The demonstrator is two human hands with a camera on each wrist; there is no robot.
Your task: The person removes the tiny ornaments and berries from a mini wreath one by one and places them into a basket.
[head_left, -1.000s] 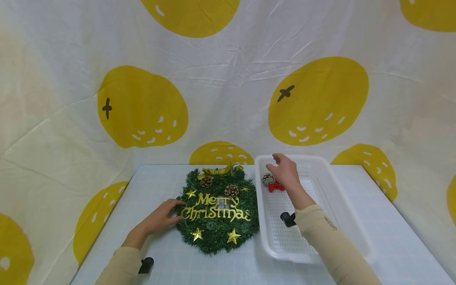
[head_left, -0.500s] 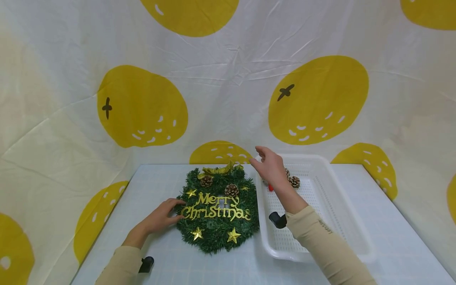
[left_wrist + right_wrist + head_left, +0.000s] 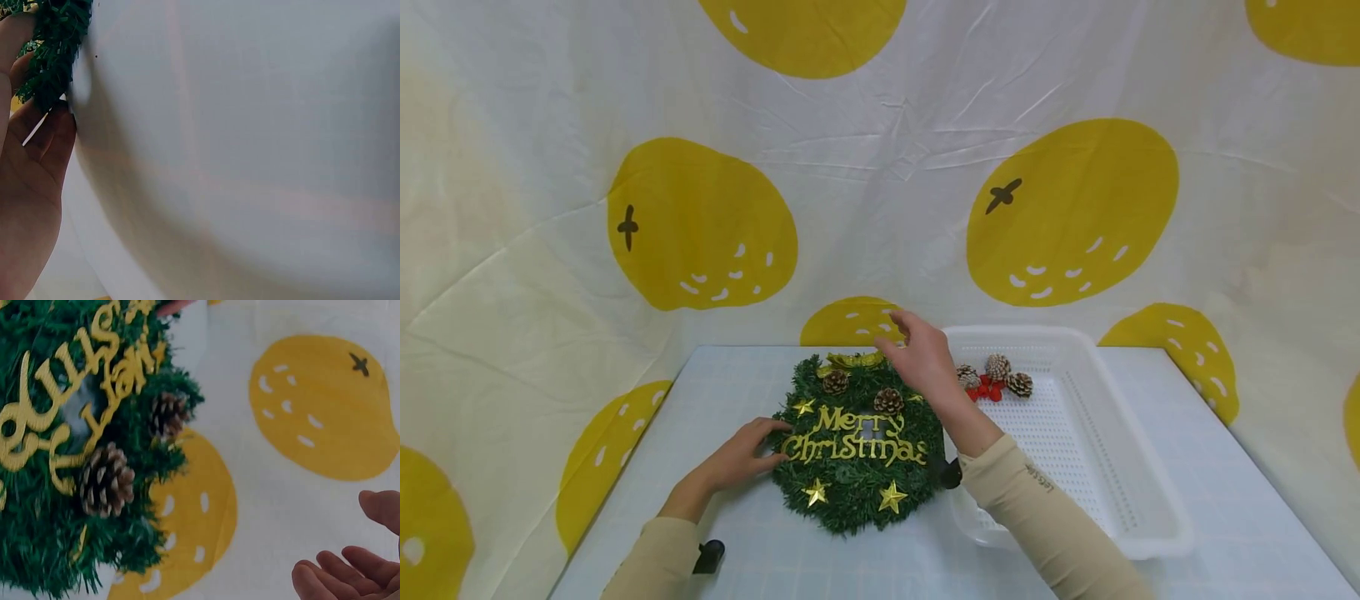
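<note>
A green Christmas wreath (image 3: 850, 504) lies on the table with gold "Merry Christmas" lettering (image 3: 842, 450), gold stars, two pinecones and a gold bow (image 3: 853, 361) at its top. My left hand (image 3: 737, 457) holds its left edge; in the left wrist view, thumb and fingers lie on either side of the green tinsel (image 3: 59, 59). Above the wreath's upper right part is my right hand (image 3: 921, 354), fingers loosely bent and apart, nothing between them. It covers part of the bow. In the right wrist view, the right hand (image 3: 350, 575) appears apart from the pinecones (image 3: 106, 481).
A white plastic basket (image 3: 1138, 467) stands right of the wreath. Several pinecones (image 3: 1019, 384) and red berries (image 3: 991, 389) lie in its far left corner. A white cloth (image 3: 880, 208) with yellow fruit prints hangs behind the table (image 3: 745, 550).
My right hand has moved left from above the basket to above the wreath's upper right, uncovering the pinecones and berries. The left hand and the wreath have stayed in place.
</note>
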